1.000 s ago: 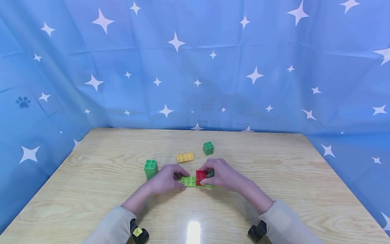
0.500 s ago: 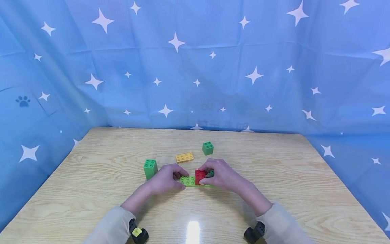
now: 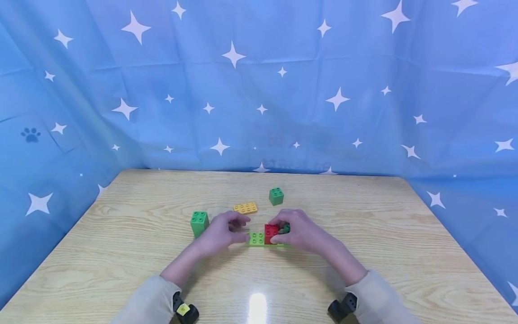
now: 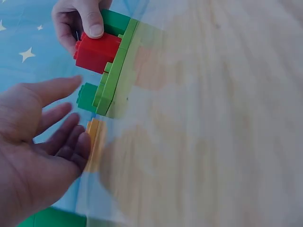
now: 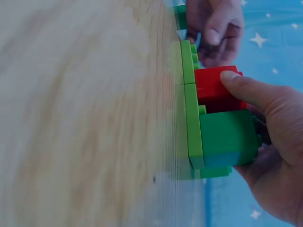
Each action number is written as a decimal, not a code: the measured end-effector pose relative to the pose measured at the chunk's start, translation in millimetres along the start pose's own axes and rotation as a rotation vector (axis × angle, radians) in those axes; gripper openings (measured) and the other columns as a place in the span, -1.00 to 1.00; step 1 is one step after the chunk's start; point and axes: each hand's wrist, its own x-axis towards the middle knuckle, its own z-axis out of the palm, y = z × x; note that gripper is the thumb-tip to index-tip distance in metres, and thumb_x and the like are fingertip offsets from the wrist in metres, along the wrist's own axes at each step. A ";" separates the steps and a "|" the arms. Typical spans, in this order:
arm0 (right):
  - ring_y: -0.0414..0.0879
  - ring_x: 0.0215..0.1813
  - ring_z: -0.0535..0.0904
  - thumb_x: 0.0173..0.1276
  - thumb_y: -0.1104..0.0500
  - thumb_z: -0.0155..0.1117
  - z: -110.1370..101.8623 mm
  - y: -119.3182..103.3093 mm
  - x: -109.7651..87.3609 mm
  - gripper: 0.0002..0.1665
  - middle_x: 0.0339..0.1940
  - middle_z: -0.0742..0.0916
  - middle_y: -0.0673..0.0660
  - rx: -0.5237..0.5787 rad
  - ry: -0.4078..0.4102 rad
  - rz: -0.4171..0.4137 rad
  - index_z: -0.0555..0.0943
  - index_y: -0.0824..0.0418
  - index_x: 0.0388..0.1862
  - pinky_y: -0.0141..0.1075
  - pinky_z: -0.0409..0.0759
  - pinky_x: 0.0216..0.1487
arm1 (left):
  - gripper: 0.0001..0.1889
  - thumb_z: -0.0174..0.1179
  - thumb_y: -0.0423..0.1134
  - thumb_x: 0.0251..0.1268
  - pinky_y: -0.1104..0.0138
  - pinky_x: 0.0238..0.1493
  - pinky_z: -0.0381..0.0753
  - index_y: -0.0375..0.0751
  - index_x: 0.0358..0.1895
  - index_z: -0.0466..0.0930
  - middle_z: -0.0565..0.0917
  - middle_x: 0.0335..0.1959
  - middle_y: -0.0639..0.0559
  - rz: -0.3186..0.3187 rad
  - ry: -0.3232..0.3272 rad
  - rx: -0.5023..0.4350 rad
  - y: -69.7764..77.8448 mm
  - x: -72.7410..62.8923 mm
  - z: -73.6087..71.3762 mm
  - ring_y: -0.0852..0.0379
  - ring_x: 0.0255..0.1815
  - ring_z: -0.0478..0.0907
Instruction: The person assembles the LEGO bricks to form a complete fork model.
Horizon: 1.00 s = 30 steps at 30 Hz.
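Note:
Two lime-green building-block plates (image 3: 256,239) lie end to end on the table, a red brick (image 3: 270,231) standing across their seam. On the right-hand plate, beside the red one, sits a dark green brick (image 5: 227,139), mostly hidden by fingers in the head view. My right hand (image 3: 302,230) grips the red brick, its thumb on the near side. At the left end of the plates is my left hand (image 3: 220,231), fingers spread apart with nothing held; its thumb tip is close to the plate's end.
Behind the hands lie a yellow-orange flat brick (image 3: 245,208) and a small green brick (image 3: 276,196). A taller green block (image 3: 199,223) stands just left of the left hand. Past the wooden table (image 3: 344,193) hangs a blue starred cloth (image 3: 259,90).
My left hand has let go of the left plate and opened its fingers. The plates, with the bricks on them and the right hand, have shifted slightly right.

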 end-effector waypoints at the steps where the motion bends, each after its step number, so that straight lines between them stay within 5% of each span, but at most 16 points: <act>1: -0.13 -0.16 0.60 0.25 0.12 0.58 -1.0 1.5 -1.5 -0.60 -0.20 0.70 -0.09 -0.001 0.001 -0.004 0.75 0.21 0.04 -0.31 0.61 -0.14 | -0.56 0.46 -0.31 0.23 0.13 0.11 0.62 -0.26 0.18 0.63 0.64 0.02 -0.09 0.004 0.030 -0.024 2.1 2.9 2.2 -0.04 0.08 0.56; 8: -0.12 -0.18 0.62 0.26 0.08 0.58 -4.3 7.3 -7.8 -0.57 -0.19 0.72 -0.07 -0.012 0.026 -0.059 0.74 0.23 0.05 -0.34 0.61 -0.17 | -0.50 0.43 -0.35 0.28 0.16 0.14 0.65 -0.22 0.29 0.58 0.61 0.19 -0.17 0.066 0.157 -0.093 19.6 42.7 14.7 -0.12 0.19 0.57; 16: -0.12 -0.20 0.63 0.24 0.07 0.60 -6.6 14.1 -12.8 -0.57 -0.20 0.74 -0.05 -0.033 0.069 -0.119 0.75 0.24 0.02 -0.33 0.62 -0.18 | -0.44 0.40 -0.35 0.31 0.14 0.16 0.65 -0.24 0.38 0.52 0.55 0.33 -0.15 0.012 0.137 -0.106 24.1 92.9 25.5 -0.21 0.32 0.51; 30: -0.15 -0.25 0.61 0.21 0.11 0.61 -13.8 24.2 -28.1 -0.61 -0.28 0.71 -0.12 -0.042 0.101 -0.101 0.75 0.21 -0.02 -0.35 0.60 -0.22 | -0.47 0.43 -0.33 0.28 0.17 0.18 0.61 -0.24 0.32 0.57 0.65 0.15 -0.10 -0.018 0.125 0.018 21.0 118.6 42.0 -0.03 0.18 0.57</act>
